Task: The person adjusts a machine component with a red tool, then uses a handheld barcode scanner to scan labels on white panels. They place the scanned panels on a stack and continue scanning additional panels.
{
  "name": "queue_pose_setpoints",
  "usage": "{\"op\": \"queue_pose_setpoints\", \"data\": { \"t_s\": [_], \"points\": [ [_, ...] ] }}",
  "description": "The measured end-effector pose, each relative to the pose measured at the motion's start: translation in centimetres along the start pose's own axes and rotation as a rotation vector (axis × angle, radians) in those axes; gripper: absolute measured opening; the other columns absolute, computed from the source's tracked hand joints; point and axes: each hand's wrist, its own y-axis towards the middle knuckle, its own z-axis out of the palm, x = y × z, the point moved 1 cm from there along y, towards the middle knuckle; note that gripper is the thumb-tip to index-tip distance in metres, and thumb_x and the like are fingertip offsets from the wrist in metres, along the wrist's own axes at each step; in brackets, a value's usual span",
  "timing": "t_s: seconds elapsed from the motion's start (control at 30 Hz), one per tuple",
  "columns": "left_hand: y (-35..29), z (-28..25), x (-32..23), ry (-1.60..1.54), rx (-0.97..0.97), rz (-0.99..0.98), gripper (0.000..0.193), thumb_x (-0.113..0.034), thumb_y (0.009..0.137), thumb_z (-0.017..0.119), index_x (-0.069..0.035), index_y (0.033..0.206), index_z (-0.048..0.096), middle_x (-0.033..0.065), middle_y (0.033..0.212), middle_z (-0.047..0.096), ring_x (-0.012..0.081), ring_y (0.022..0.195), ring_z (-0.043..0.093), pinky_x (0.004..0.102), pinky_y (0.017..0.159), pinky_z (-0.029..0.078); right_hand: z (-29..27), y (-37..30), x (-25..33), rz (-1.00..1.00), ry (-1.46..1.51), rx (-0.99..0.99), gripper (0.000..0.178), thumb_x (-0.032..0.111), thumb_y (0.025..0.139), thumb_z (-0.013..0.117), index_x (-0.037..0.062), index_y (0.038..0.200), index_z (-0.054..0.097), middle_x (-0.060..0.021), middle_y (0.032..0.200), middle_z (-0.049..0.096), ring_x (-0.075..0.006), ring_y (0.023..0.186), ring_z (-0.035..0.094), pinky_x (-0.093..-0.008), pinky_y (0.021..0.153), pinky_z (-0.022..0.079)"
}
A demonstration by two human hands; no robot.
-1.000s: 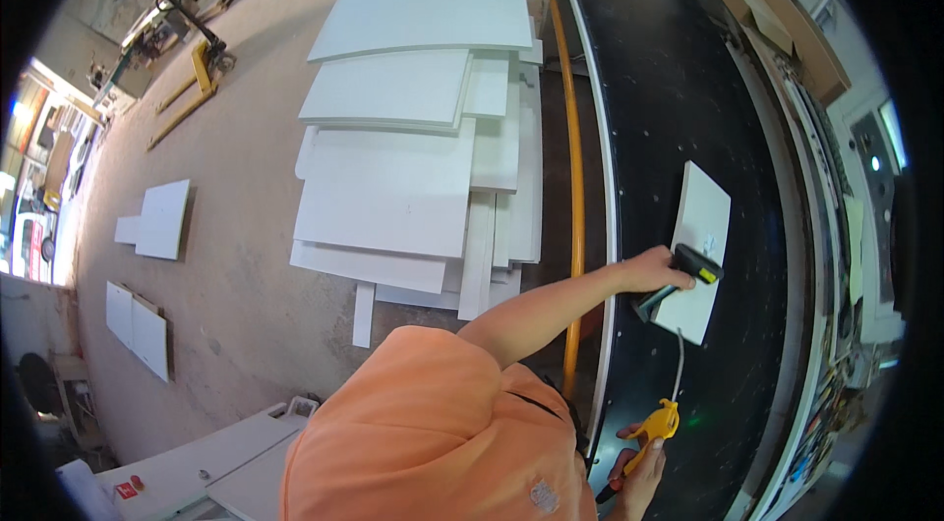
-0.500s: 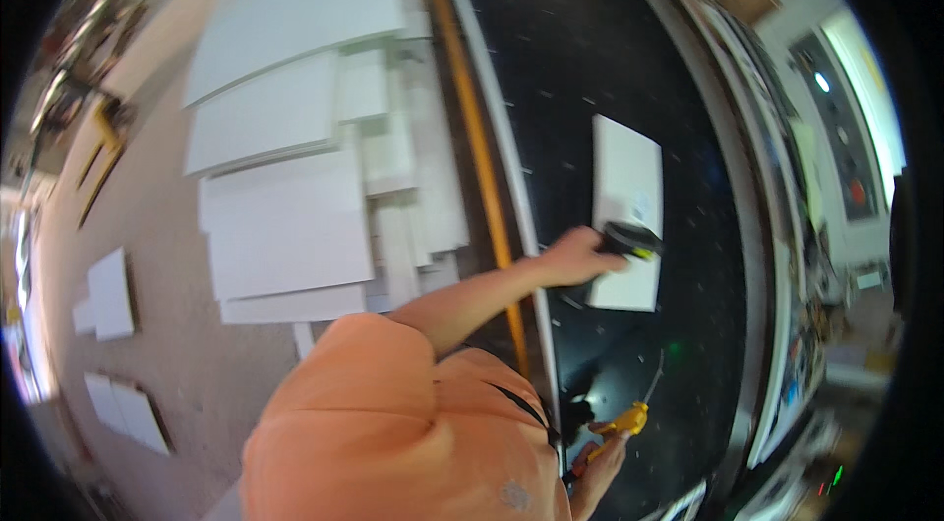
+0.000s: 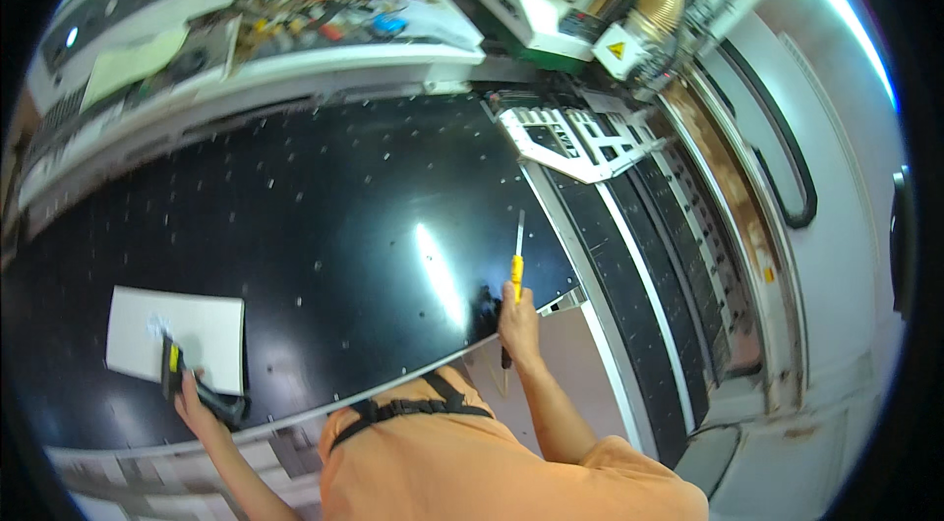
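At the left, my left hand (image 3: 197, 411) is closed around a black handheld barcode scanner (image 3: 171, 370) with a yellow patch. The scanner is over a white panel (image 3: 211, 322), near a small printed label (image 3: 157, 325) on its surface. That panel lies flat on a black, dotted worktable (image 3: 324, 226). My right hand (image 3: 519, 324) grips a yellow air blow gun (image 3: 517, 270), its thin metal nozzle pointing away from me above the table's near right part. A dark end hangs below that hand.
A slotted white machine part (image 3: 556, 147) stands at the table's far right. Beyond it is a machine head (image 3: 560, 5) with ribbed hoses. Metal rails (image 3: 629, 236) run along the right side. Tools and scraps (image 3: 334, 20) clutter the back ledge.
My view has swung to the right, so the panel now appears at the left and the machine has come into sight. Each hand still holds its tool; the blow gun points away from me.
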Motion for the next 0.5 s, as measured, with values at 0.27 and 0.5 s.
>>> {"op": "queue_pose_setpoints", "data": {
  "t_s": [0.27, 0.5],
  "points": [
    [1.0, 3.8, -1.6, 0.088, 0.097, 0.143, 0.043, -0.04, 0.097, 0.069, -0.003, 0.119, 0.064, 0.0055, 0.107, 0.066, 0.0163, 0.099, 0.058, 0.0335, 0.088, 0.046, -1.2, 6.9, -3.1, 0.163, 0.173, -0.145, 0.059, 0.052, 0.106, 0.045, -0.0055, 0.103, 0.055, -0.0327, 0.091, 0.067, -0.0486, 0.09, 0.067, -0.0537, 0.076, 0.05],
    [1.6, 6.7, -1.9, 0.03, 0.089, 0.182, 0.045, -0.038, 0.096, 0.069, -0.003, 0.122, 0.06, 0.0076, 0.104, 0.061, 0.0202, 0.096, 0.061, 0.0381, 0.077, 0.053, -0.5, 12.6, 0.7, 0.115, 0.123, -0.12, 0.062, 0.051, 0.094, 0.069, -0.0071, 0.11, 0.057, -0.0267, 0.089, 0.07, -0.0417, 0.078, 0.071, -0.0482, 0.068, 0.054]
  ]
}}
